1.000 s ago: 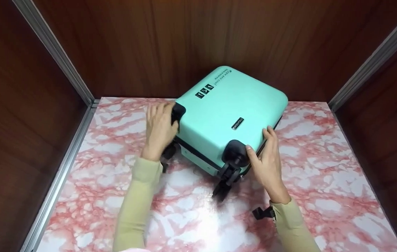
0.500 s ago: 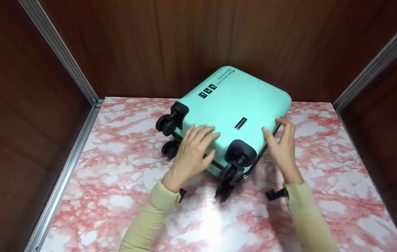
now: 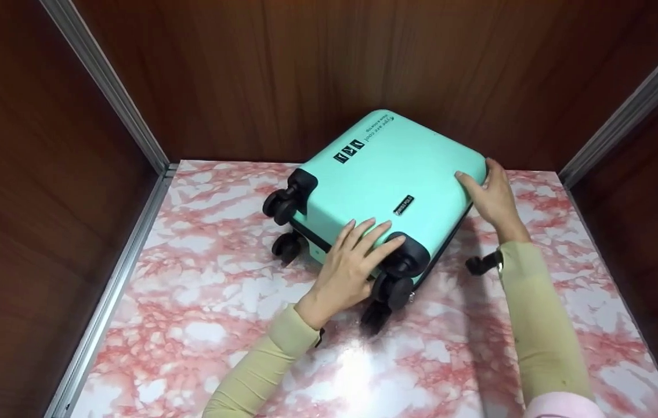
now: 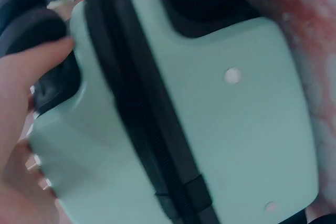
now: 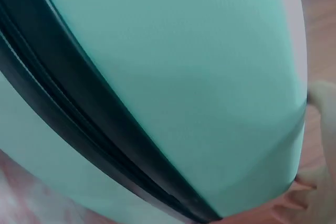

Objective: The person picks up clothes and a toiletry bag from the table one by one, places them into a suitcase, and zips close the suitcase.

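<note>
A mint-green hard-shell suitcase (image 3: 387,168) lies tilted with its wheeled end toward me. My left hand (image 3: 346,276) rests on its lower edge, spread fingers on the top face beside the near black wheel mount (image 3: 410,255). In the left wrist view, the left thumb (image 4: 37,61) lies by the wheels (image 4: 34,22), with the zipper band (image 4: 152,108) crossing the bottom side. My right hand (image 3: 497,197) grips the suitcase's right corner, thumb on the top face and fingers over the edge. The right wrist view shows the mint side (image 5: 199,93) and part of that hand (image 5: 320,182).
The suitcase rests on a red-and-white marbled surface (image 3: 201,331). A dark wood panel (image 3: 317,69) stands close behind it. More wood panels with metal strips (image 3: 108,87) bound the left and right sides.
My left hand has left the left wheel corner and moved right along the lower edge to the near wheel. My right hand has slid up the right side to the far corner.
</note>
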### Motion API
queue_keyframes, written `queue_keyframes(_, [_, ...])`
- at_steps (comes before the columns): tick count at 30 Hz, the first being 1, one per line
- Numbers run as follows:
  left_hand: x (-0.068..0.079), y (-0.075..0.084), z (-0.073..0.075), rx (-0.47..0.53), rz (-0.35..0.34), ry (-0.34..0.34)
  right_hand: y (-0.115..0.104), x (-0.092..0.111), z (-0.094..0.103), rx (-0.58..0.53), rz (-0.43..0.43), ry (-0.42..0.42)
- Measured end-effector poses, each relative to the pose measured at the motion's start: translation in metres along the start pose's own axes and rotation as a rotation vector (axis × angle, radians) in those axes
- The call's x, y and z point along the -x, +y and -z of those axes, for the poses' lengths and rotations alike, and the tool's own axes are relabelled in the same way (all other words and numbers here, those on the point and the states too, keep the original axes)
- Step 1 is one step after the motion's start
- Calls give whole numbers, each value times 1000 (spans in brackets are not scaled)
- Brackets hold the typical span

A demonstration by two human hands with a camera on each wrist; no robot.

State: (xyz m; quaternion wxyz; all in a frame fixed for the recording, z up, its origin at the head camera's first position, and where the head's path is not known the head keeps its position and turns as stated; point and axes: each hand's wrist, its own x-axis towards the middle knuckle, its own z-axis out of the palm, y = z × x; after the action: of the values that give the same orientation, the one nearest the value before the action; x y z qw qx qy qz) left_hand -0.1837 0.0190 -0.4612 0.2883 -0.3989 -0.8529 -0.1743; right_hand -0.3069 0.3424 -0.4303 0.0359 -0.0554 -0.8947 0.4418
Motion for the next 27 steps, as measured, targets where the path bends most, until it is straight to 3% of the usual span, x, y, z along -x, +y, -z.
queue_keyframes(9, [1, 1, -7, 5, -5, 56, 10, -21, 8, -170, -154, -151])
queue_keyframes(18, [1, -6, -5, 2, -4, 102, 14, -24, 7, -220, -196, -173])
queue_keyframes(27, [0, -24, 4, 183, -37, 99, 14, -14, -1, -253, -181, -96])
